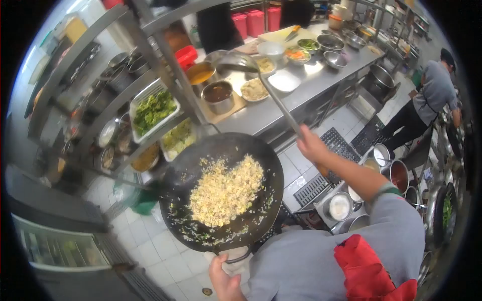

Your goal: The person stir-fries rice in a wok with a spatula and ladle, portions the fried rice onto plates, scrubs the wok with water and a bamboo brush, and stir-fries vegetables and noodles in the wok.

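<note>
My left hand [224, 281] is closed on the near loop handle of a large black wok [173, 198], with a pale cloth [240, 268] between the hand and the metal. Fried rice [226, 193] with bits of egg is heaped in the middle of the wok, and loose grains and green scraps stick to its sides. In my right hand [311, 145] is the long handle of a metal ladle [278, 98]. The ladle's bowl is raised past the wok, above the containers on the counter.
A steel counter [321, 83] holds a pot of dark sauce [217, 95], a white plate [284, 80] and several bowls. Leafy greens fill a white basket [153, 113] on the left shelving. At right, a co-worker [434, 93] stands by the stoves, near several pots [339, 206].
</note>
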{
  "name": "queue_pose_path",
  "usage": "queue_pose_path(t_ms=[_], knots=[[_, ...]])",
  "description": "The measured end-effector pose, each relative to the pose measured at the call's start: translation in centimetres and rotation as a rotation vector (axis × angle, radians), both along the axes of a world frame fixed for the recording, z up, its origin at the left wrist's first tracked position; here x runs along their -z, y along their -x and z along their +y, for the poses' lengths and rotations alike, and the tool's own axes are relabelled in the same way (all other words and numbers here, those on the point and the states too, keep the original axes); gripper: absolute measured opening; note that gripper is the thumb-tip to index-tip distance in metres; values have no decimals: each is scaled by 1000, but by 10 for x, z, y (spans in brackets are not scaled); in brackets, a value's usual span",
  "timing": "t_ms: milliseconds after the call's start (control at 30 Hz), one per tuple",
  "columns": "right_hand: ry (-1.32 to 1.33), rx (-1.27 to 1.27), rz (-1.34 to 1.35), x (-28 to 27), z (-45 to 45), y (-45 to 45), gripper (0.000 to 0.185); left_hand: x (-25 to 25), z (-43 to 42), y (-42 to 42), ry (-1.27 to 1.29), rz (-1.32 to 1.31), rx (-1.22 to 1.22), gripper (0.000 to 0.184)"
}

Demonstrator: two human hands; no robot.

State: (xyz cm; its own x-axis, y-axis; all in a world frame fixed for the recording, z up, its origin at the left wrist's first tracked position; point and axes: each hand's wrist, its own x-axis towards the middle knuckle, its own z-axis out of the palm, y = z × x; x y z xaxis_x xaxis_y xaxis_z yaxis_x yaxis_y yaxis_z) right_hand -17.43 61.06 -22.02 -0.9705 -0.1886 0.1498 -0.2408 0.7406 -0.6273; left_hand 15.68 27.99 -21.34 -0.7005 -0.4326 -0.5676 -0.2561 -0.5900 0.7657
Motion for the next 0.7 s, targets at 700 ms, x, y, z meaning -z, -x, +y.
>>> queue_pose_path(t_ms=[700], knots=[[146, -207, -426, -187, -89, -152, 10, -57, -21, -24, -40, 461, -99, 48]])
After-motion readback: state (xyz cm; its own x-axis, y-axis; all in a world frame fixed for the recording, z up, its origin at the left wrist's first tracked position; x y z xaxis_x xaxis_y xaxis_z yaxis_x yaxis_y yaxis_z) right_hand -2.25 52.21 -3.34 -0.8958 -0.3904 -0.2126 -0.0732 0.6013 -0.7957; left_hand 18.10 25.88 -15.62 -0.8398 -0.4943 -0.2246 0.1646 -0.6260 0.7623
